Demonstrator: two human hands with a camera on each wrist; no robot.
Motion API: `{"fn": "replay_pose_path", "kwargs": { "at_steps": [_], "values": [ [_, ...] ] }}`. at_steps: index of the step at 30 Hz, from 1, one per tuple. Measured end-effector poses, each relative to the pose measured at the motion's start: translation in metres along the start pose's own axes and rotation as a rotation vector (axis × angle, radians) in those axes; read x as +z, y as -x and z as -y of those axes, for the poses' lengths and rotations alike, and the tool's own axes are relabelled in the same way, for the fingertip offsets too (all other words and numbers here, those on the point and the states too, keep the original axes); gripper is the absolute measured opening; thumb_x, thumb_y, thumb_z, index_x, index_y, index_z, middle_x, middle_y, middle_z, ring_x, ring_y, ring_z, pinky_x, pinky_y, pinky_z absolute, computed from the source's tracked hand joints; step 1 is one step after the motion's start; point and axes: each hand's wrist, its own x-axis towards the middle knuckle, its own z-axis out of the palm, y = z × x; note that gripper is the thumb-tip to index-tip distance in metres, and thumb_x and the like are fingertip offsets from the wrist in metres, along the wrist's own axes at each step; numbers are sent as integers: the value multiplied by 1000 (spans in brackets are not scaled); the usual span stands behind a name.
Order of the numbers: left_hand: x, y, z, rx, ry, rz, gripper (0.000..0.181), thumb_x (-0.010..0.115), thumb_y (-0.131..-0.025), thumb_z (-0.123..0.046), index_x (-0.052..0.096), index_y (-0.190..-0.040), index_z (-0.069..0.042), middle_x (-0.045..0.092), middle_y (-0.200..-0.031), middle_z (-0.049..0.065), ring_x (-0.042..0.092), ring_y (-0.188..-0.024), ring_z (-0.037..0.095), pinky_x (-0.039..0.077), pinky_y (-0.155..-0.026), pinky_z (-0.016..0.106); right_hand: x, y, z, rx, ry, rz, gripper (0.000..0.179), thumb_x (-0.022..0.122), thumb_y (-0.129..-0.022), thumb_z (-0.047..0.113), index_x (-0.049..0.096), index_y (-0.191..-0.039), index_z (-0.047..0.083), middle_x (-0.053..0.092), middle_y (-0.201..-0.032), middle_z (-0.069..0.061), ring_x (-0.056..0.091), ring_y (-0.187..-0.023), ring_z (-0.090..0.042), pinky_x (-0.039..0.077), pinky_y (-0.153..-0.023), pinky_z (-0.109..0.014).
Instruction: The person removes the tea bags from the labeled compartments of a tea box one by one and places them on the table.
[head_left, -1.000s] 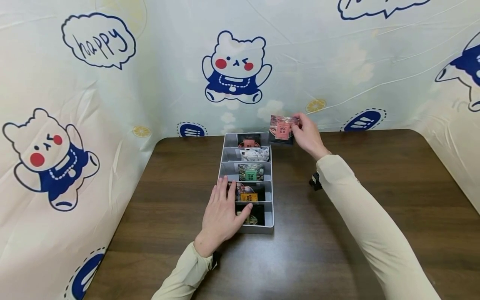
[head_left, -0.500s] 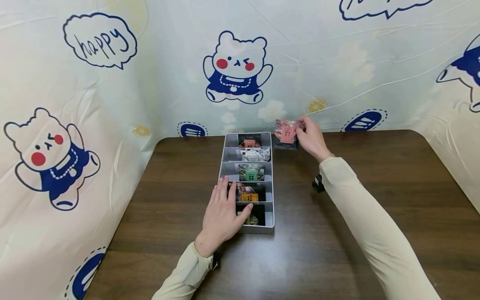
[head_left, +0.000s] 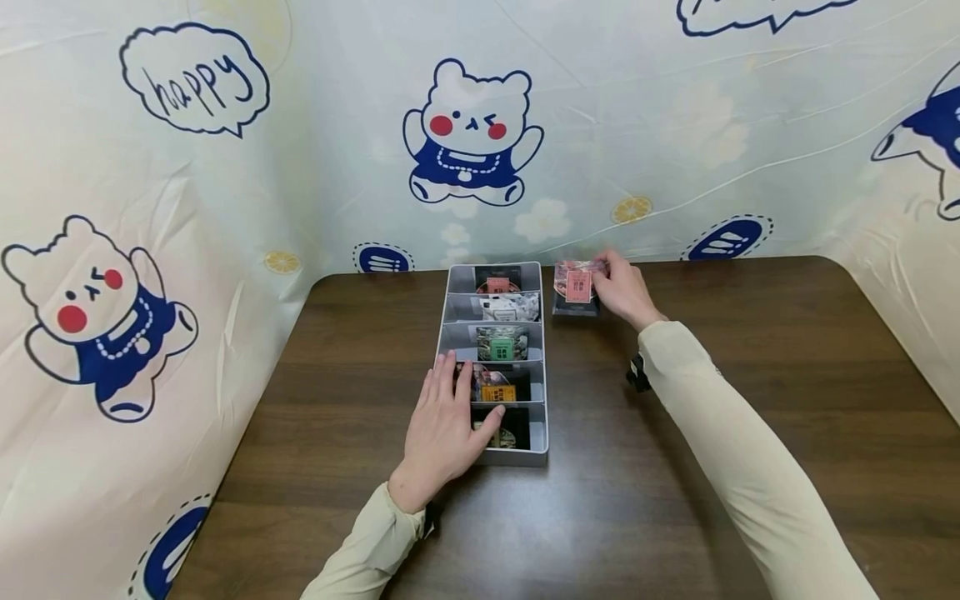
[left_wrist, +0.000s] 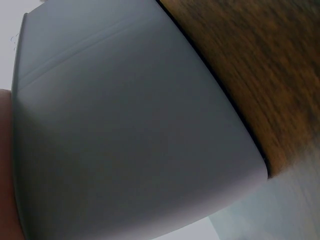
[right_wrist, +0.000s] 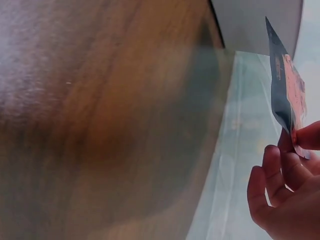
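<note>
My right hand (head_left: 626,287) pinches a black sachet with a pink label (head_left: 577,287) by its right edge, just right of the far end of a grey divided tray (head_left: 545,417). Seen from the right wrist, the sachet (right_wrist: 285,85) stands edge-on between thumb and fingers (right_wrist: 272,170), the other fingers loosely bent. My left hand (head_left: 448,425) lies with spread fingers over the tray's near left side. In the left wrist view the tray's grey outer wall (left_wrist: 140,120) fills most of the picture.
The tray's compartments hold several sachets: a pink-labelled one (head_left: 498,284) at the far end, then a white one (head_left: 510,308), a green-labelled one (head_left: 502,343), an orange-labelled one (head_left: 498,392) and a dark one (head_left: 513,429). Behind the brown table (head_left: 330,400) hangs a printed cloth (head_left: 600,100).
My right hand has brought the pink-labelled sachet a little to the right and down, away from the tray's far corner. The left hand and tray stay put.
</note>
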Motion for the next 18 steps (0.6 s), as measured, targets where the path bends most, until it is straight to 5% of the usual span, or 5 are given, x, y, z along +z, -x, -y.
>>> {"fn": "replay_pose_path", "kwargs": {
  "at_steps": [18],
  "values": [
    [-1,0,0,-8,6,17,80,44,-92,-62,38,-147,-5,22,-159,19,19,-149,34,16,-122,46,13,2,-14,22,118,150,37,43,-98,18,50,-130,2,59,-108,-19,53,-86,-30,43,-75,-39]
  ]
}}
